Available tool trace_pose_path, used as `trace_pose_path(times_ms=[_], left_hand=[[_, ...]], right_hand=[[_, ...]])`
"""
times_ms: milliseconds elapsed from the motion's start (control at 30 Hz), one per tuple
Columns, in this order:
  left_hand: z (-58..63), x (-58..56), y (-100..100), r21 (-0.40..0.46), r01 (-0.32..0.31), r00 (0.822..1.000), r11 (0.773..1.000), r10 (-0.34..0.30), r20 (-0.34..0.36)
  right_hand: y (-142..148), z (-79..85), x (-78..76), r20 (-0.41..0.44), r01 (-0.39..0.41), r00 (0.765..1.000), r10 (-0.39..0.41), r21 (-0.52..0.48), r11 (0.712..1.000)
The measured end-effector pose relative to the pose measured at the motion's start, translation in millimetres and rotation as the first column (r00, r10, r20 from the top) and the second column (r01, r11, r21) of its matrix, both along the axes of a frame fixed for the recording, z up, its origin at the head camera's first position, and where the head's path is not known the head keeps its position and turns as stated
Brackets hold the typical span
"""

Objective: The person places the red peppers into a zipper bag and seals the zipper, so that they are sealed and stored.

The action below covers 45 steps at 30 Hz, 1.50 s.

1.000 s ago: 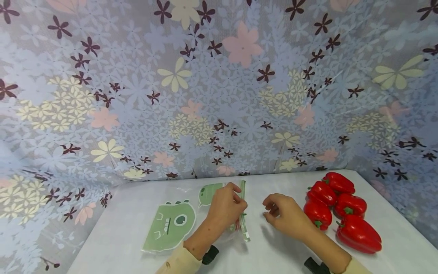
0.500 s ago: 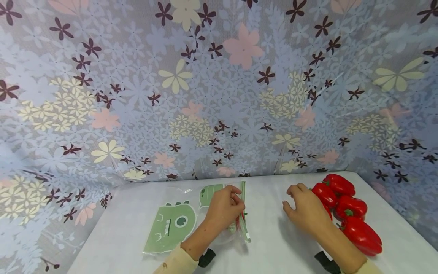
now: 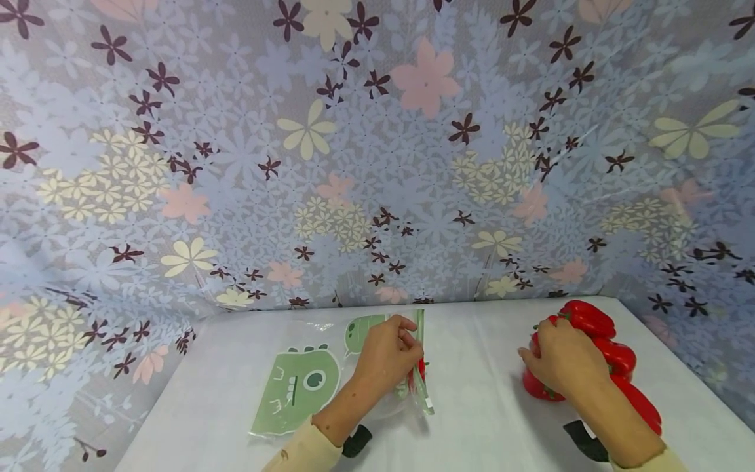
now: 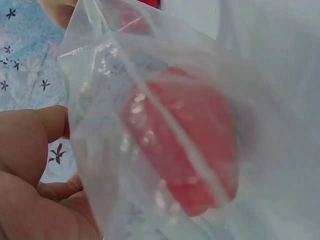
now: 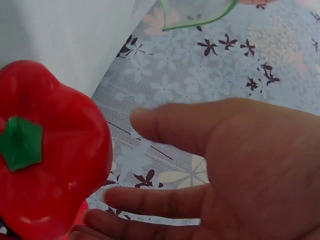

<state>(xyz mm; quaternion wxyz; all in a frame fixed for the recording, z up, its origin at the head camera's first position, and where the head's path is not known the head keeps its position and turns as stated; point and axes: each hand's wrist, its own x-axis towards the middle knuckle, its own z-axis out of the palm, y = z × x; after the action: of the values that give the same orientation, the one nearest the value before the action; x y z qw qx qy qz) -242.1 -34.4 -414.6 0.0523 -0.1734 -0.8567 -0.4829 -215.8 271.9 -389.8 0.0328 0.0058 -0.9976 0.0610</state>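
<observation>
My left hand (image 3: 386,354) pinches the edge of a clear zip bag (image 3: 428,400) with a green closure strip, keeping its mouth upright. Through the clouded plastic in the left wrist view, a red bell pepper (image 4: 200,145) shows inside. At the right, my right hand (image 3: 569,357) is over a group of red bell peppers (image 3: 590,319) and partly hides them. The right wrist view has the right thumb and fingers spread beside a pepper with a green stem (image 5: 65,140); no grip on it is visible.
Left of the held bag, a flat clear bag printed with a one-eyed green monster (image 3: 301,390) lies on the white table (image 3: 194,393). A flowered cloth (image 3: 377,164) hangs behind the table. Dark straps (image 3: 584,440) show beneath the wrists.
From near the bag, my right hand has moved right to the peppers, covering several of them. My left hand has stayed at the bag's edge.
</observation>
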Motion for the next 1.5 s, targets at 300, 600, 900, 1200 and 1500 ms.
trace_pose_path(times_ms=[300, 600, 900, 1200, 1500], left_hand=[[-0.4, 0.2, 1.8, -0.004, 0.005, 1.0, 1.0, -0.005, 0.01], [-2.2, 0.8, 1.0, -0.015, 0.001, 1.0, 1.0, -0.001, -0.016], [-4.1, -0.1, 2.2, -0.034, 0.0, 0.999, 0.999, -0.001, -0.05], [-4.6, -0.5, 1.7, -0.035, 0.009, 0.999, 0.999, -0.01, -0.034], [-5.0, -1.0, 2.3, -0.024, 0.022, 0.999, 0.999, -0.023, -0.03]], right_hand=[[4.0, -4.2, -2.7, 0.169, 0.06, 0.984, -0.054, -0.027, 0.998], [2.8, -6.2, -3.4, 0.224, 0.13, 0.967, -0.123, -0.016, 0.991], [-0.1, -6.4, -4.0, 0.229, 0.084, 0.971, -0.076, -0.028, 0.996], [-5.4, -7.5, -4.0, 0.201, 0.014, 0.98, 0.009, -0.113, 0.993], [-6.9, -7.1, -2.5, 0.172, -0.045, 0.983, 0.07, -0.143, 0.989]])
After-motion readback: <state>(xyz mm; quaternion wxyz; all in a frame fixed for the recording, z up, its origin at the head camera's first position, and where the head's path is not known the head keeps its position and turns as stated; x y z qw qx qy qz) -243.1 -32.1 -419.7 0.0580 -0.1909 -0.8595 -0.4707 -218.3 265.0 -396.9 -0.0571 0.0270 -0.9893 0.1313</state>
